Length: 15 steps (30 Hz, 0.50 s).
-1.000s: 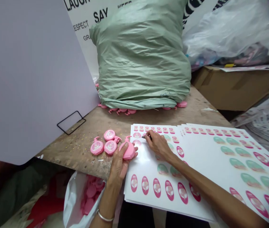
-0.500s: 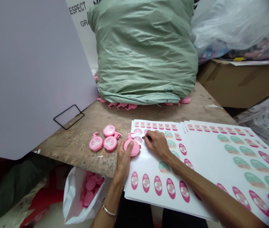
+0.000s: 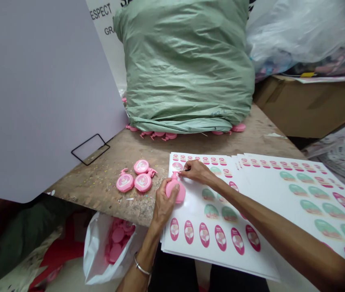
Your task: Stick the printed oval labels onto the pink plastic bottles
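My left hand (image 3: 164, 202) is closed around a small round pink pump bottle (image 3: 176, 190), held upright over the left edge of a sticker sheet (image 3: 187, 207). The side of the bottle facing me is plain pink. My right hand (image 3: 197, 171) is pinched at the bottle's pump head, low over the sheet. What its fingertips hold, if anything, is too small to make out. Just beyond them lies a round pink sticker (image 3: 177, 166). Left of my left hand, three pink pump bottles (image 3: 142, 183) lie on the table with round picture labels facing up.
A second sticker sheet stack (image 3: 269, 190) lies to the right. At the back, a big green sack (image 3: 187, 69) rests on more pink bottles. A white bag (image 3: 91, 251) of pink pieces hangs below the table edge. A grey panel (image 3: 38, 101) stands left, a cardboard box (image 3: 312, 105) right.
My right hand has moved slightly left and up to the bottle's pump head. A dark thing seen at its fingertips before no longer shows. The bottle has shifted slightly right and down.
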Available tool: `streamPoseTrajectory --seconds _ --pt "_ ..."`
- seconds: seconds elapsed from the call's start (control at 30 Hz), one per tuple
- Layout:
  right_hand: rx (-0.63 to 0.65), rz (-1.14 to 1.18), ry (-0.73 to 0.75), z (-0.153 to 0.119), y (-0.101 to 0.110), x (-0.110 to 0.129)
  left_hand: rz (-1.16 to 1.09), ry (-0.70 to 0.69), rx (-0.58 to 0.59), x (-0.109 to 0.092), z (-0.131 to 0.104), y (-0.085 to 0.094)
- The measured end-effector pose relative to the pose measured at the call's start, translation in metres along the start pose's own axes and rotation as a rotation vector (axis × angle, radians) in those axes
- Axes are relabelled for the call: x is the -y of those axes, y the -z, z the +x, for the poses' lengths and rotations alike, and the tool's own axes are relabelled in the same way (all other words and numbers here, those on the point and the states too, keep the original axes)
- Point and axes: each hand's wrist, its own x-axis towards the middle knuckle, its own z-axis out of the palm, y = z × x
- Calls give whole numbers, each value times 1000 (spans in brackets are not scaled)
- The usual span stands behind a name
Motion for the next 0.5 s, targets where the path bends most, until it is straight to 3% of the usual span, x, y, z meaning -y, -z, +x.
streamPoseTrajectory --seconds 0.3,0.4,0.5 --pt "248 396 -40 16 16 13 8 -77 109 1 -7 1" --pt "261 534 -12 12 26 20 -13 -67 109 -2 -8 -2" --pt "192 663 43 -2 41 24 -257 80 71 -5 -5 -2"
